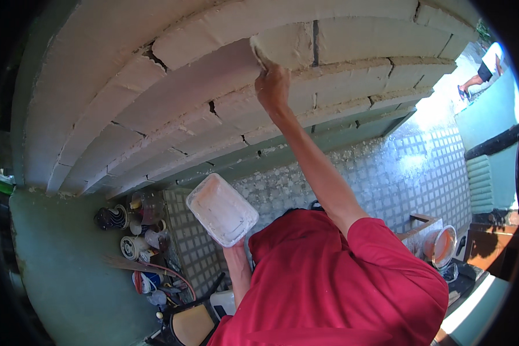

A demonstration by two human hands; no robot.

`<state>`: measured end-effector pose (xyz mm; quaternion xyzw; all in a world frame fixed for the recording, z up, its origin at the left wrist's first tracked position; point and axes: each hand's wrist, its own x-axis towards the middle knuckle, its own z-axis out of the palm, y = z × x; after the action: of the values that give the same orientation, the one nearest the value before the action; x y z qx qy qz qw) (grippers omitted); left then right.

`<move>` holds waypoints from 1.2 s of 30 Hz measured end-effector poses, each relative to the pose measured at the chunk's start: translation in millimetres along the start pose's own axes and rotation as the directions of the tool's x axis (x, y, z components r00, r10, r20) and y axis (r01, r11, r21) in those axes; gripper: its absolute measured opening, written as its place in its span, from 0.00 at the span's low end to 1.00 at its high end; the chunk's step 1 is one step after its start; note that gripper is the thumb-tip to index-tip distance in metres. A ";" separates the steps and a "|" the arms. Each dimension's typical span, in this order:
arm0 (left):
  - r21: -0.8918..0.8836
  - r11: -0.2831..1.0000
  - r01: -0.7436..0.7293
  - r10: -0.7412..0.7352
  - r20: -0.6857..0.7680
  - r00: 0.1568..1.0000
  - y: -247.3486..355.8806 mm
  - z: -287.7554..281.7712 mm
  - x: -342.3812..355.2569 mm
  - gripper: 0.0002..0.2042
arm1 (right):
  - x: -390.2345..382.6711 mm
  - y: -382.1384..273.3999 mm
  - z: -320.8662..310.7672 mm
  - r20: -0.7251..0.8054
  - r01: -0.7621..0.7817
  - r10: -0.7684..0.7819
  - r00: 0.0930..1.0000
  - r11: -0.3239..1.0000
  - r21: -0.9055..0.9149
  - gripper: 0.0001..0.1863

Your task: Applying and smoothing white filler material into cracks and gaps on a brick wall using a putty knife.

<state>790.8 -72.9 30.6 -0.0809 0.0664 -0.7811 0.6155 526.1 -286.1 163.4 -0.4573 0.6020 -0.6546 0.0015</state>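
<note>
My right hand (273, 86) grips a flat trowel (260, 56) against the rough, pale block wall (155, 92); below the wall, my left fingers (234, 243) hold a smeared rectangular white tray (221, 209).

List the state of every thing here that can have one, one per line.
Right hand: raised, pressing a flat tool to the wall.
Left hand: holding the white tray from below.
White tray: tilted, smeared white.
Block wall: partly coated, joints showing.
Orange bucket: standing on the tiled floor.
</note>
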 end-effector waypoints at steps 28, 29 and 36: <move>0.519 0.840 -0.161 0.227 -0.066 0.972 -14.2 -21.3 -40.1 0.29 | 43.6 12.9 -32.8 0.342 0.762 -0.687 0.641 0.625 -0.172 0.28; 0.330 0.928 -0.171 0.148 0.094 0.984 -11.8 -27.7 -40.0 0.30 | 43.4 13.7 -28.0 0.329 0.780 -0.710 0.623 0.597 -0.188 0.28; 0.668 0.741 -0.061 0.253 -0.194 0.948 8.1 3.4 -42.2 0.30 | 36.3 25.9 6.1 0.292 0.753 -0.695 0.657 0.621 -0.217 0.32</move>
<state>808.8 -33.7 30.4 0.2534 -0.1201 -0.7029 0.6536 494.4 -318.1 163.7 -0.7123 0.4599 -0.4484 -0.2830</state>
